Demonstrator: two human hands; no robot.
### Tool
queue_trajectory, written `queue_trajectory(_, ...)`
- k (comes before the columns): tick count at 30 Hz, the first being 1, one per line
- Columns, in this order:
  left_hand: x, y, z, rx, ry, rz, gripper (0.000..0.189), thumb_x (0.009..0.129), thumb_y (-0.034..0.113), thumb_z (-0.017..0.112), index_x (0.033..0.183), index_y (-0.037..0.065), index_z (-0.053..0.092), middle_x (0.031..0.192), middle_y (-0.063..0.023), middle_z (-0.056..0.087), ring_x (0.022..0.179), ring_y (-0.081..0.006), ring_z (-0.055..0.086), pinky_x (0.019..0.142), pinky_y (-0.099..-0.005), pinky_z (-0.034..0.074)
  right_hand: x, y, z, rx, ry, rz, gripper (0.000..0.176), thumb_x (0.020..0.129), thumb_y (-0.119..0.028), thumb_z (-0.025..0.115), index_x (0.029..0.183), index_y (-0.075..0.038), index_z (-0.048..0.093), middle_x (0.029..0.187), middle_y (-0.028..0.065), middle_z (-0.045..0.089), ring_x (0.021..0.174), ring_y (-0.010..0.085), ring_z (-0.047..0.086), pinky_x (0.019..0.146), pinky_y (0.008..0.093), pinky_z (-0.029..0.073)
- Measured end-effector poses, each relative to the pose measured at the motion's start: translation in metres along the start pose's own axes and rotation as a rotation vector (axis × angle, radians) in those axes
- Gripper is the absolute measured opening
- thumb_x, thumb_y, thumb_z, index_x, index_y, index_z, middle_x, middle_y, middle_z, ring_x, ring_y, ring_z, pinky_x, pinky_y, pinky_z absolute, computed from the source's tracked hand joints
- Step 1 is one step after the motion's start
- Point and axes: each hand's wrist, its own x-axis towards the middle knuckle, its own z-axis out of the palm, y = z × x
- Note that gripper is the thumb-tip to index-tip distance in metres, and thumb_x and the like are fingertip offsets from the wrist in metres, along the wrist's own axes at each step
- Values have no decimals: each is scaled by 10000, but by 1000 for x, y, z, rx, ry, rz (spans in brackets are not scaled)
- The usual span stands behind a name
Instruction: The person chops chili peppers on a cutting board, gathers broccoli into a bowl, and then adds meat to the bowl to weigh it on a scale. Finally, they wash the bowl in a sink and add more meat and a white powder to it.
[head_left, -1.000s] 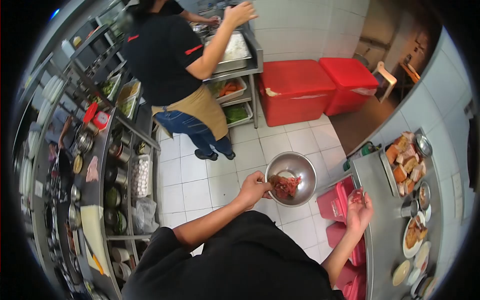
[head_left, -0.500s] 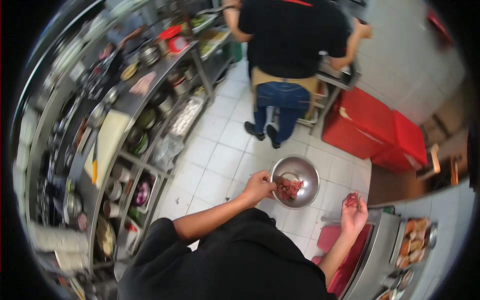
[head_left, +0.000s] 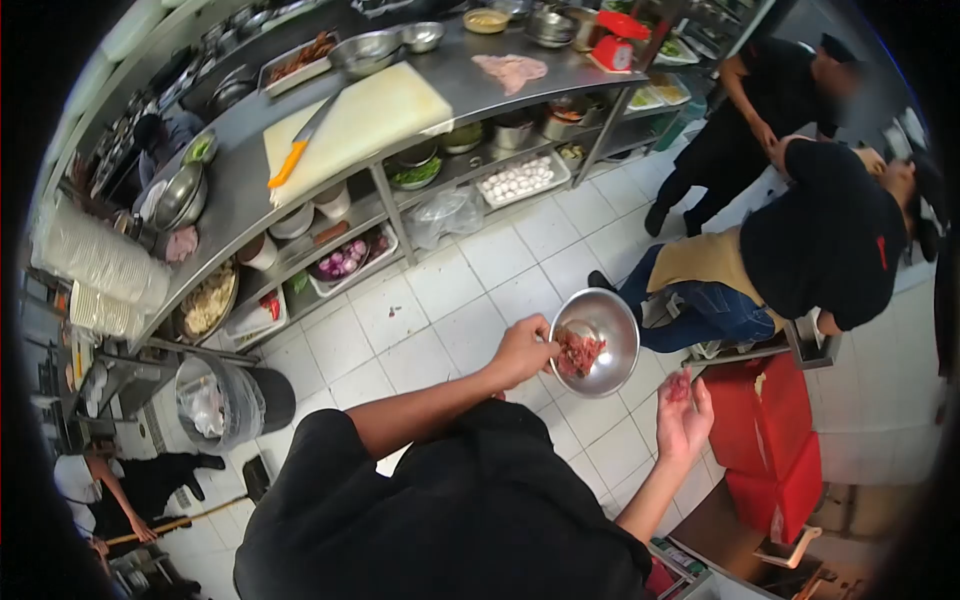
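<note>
My left hand (head_left: 524,353) is closed on the rim of a steel mixing bowl (head_left: 622,345), thumb at its near left edge. Inside the bowl lies a clump of raw red meat (head_left: 578,352), partly against the left wall. My right hand (head_left: 684,420) is to the right of the bowl and apart from it, palm turned up. A smaller piece of raw meat (head_left: 679,388) rests in its curled fingers. The bowl is held in the air above the tiled floor.
A steel counter (head_left: 225,235) curves along the left, carrying a white cutting board (head_left: 370,120) and an orange-handled knife (head_left: 297,155). Two people stand at the right, near red bins (head_left: 765,420). A trash bin (head_left: 225,405) and a person with a broom (head_left: 200,513) are at lower left.
My view has swung left toward the counter, so the co-workers and red bins now appear further right. The bowl stays in my left hand. My right hand has come slightly nearer the bowl.
</note>
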Motion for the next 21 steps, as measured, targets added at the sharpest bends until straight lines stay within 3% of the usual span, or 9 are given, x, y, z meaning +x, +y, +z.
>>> queue_trajectory(8,-10,2,-70,-140,209,-3,172,753,16,654,816,-23,498,813,-120,587,640,-179,634,548,-308,569,64,86,72,-260,-15,214,216,878,-67,589,1044,70,596,953,136,632,905,229,578,828,341,482)
queue_trajectory(12,-25,20,-112,-167,313,-101,160,764,6,645,826,-9,498,854,-100,567,638,-183,636,555,-307,571,102,146,109,-391,-61,334,174,869,-48,602,1007,59,602,949,122,636,882,202,580,795,320,483)
queue_trajectory(15,-28,-2,-139,-271,398,-11,161,762,-8,641,833,-1,497,838,-94,564,636,-183,638,552,-304,571,123,199,127,-447,-118,426,176,858,-3,603,1022,57,588,904,103,611,865,195,577,779,306,484)
queue_trajectory(18,-31,-7,-165,-248,447,-41,166,764,-18,636,839,2,489,834,-82,550,657,-181,642,560,-304,576,136,238,149,-474,-182,519,181,850,11,608,1024,53,583,885,92,597,851,193,571,777,307,485)
queue_trajectory(21,-38,-5,-186,-320,513,39,157,768,-11,634,807,-18,483,817,-112,572,664,-192,661,553,-308,587,145,256,167,-510,-202,456,171,837,37,602,1006,51,583,886,97,587,815,184,551,768,299,478)
